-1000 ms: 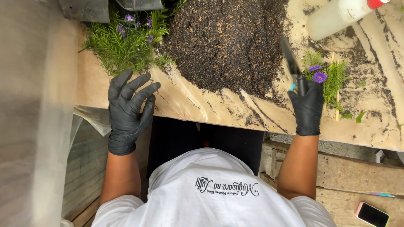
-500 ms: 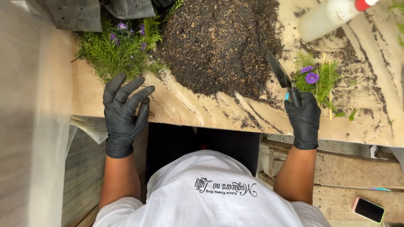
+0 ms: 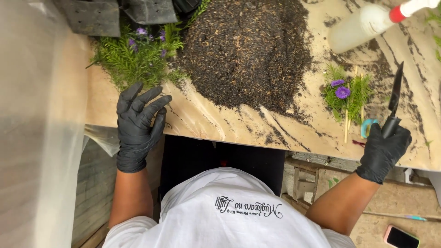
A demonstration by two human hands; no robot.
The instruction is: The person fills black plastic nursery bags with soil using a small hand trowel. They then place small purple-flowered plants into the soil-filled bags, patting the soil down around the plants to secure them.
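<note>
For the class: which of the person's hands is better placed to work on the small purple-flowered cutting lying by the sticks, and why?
Probably the right hand: it grips a black knife beside the small cutting. The left hand lies open, far across the soil pile.

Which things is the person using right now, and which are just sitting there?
In use:
right hand gripping the black knife
small purple-flowered cutting
left hand, open by the leafy flowering plants

Just sitting:
spray bottle
soil heap
phone
</note>
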